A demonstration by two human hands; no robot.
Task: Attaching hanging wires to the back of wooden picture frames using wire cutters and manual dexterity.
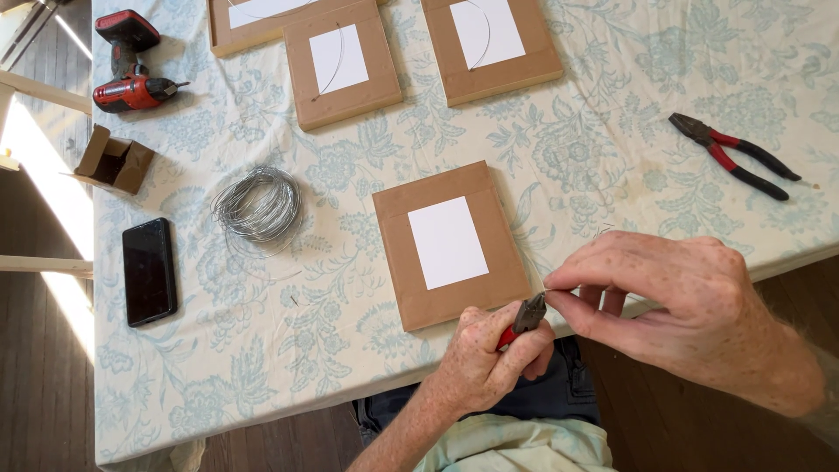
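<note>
We clamp small red-handled pliers (525,316) in our left hand (483,360) at the table's near edge; our right hand (677,301) pinches thin wire (548,289) just right of the tool's nose, beside the brown frame (450,244).

Bright, even daylight fills the scene. Hard sunlight comes in from the left, throwing overexposed strips across the dark wooden floor (35,175) at the left edge, where detail is washed out. The patterned tablecloth (612,131) is lit softly, without glare. Shadows are short and faint: a soft one beside the red drill (128,63), another inside the small open cardboard box (114,162). The black phone (149,271) shows a dull sheen on its screen. Focus is sharp across the table; the right hand (690,306), near the camera, is slightly soft. Straight edges bow a little toward the corners
</note>
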